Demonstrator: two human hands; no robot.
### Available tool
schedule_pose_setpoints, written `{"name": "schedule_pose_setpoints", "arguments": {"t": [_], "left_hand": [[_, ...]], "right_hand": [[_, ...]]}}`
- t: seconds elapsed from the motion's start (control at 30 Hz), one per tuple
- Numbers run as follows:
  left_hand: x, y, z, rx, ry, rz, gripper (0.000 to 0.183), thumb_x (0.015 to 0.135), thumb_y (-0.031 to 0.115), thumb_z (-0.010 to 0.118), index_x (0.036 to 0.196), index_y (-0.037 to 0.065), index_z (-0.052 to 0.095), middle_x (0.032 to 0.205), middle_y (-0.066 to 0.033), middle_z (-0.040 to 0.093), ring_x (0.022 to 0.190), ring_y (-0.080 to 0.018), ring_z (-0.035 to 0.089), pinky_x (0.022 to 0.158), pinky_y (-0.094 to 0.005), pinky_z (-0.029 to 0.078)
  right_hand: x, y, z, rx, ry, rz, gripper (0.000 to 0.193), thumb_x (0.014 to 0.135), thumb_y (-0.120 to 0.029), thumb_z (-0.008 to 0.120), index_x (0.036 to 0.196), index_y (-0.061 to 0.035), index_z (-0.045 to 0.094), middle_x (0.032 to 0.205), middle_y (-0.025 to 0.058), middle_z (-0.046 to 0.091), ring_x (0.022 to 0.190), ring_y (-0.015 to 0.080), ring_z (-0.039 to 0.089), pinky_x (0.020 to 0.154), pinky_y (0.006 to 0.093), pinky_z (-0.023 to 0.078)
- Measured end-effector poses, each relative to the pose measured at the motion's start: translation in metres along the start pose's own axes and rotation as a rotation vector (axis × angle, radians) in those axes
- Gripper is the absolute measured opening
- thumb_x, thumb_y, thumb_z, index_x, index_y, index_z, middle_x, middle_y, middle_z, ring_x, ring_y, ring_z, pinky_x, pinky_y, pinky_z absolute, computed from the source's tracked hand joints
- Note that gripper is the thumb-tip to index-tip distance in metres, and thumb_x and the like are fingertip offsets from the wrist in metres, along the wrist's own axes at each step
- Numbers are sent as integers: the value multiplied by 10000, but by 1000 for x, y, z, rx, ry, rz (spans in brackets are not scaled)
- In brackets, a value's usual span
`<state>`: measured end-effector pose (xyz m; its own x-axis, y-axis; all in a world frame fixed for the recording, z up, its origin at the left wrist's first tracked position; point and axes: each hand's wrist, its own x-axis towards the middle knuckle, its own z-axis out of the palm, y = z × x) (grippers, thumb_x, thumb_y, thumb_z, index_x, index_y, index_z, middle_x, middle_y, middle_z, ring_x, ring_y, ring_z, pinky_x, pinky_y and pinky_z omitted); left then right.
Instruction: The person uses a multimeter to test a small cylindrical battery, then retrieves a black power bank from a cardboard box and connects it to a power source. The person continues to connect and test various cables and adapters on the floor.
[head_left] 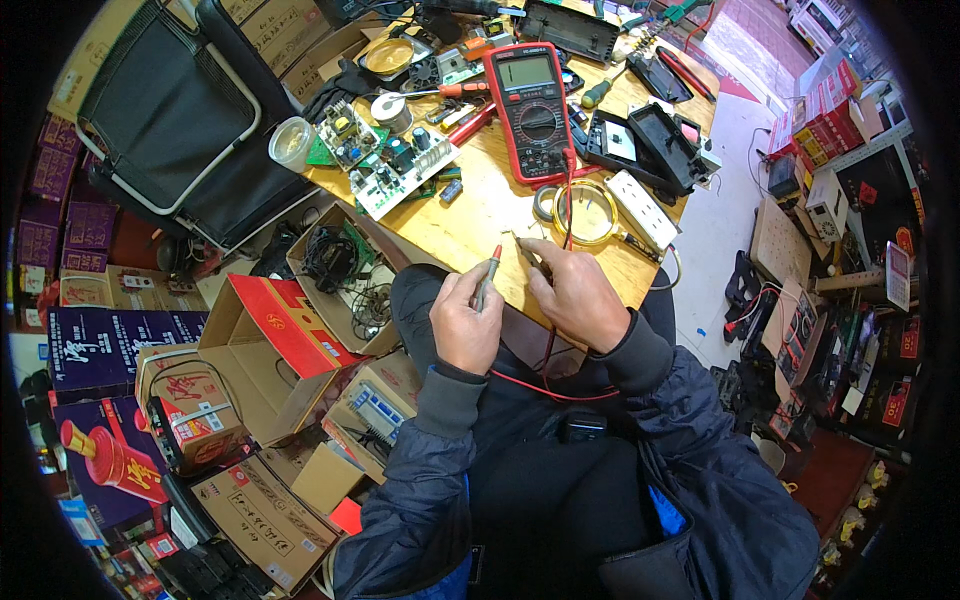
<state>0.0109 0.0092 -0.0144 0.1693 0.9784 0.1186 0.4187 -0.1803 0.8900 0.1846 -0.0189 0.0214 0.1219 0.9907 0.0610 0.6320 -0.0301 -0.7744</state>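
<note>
Pale grainy wooden bench (470, 225): left hand (465, 325) grip holds slim red-tipped probe (487, 277); right hand (575, 295) pinches thin dark probe (528, 252).

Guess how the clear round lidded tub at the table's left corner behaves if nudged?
The clear round tub looks like thin plastic, so probably light and easy to slide. It sits right at the wooden table edge, next to the circuit boards, so a nudge leftward would likely drop it off. Being round, it may roll if tipped. Contents cannot be told.
</note>
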Motion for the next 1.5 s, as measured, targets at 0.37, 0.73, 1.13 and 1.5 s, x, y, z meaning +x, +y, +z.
{"name": "schedule_pose_setpoints", "arguments": {"t": [0.37,0.73,1.13,1.5], "left_hand": [[4,2,-2,-3,-22,-42,296,876,-7,679,1162,-47,746,936,-173,702,744,-222,667,705,-325,532],[10,4,-5,33,-8,20,275,893,27,682,1147,-37,766,860,-126,702,676,-136,595,657,-281,497],[29,6,-15,59,-126,-53,287,848,56,672,1099,-42,768,931,-243,726,795,-320,725,745,-372,564],[31,9,-19,113,-135,16,279,840,47,664,1082,-45,769,924,-238,723,811,-358,720,762,-388,569]], "right_hand": [[-2,-4,-3,22,-16,11,340,946,-84,643,1260,45,660,882,313,698,819,452,705,730,477,552],[-3,0,0,-19,-11,-1,329,943,-80,634,1248,36,676,875,323,680,799,453,698,725,488,546],[-3,2,2,-15,-2,-14,336,939,-76,628,1253,36,669,897,309,694,825,454,699,745,489,555],[-11,2,2,31,41,-15,364,938,-87,636,1283,28,651,962,296,711,893,451,707,791,483,560]]}}
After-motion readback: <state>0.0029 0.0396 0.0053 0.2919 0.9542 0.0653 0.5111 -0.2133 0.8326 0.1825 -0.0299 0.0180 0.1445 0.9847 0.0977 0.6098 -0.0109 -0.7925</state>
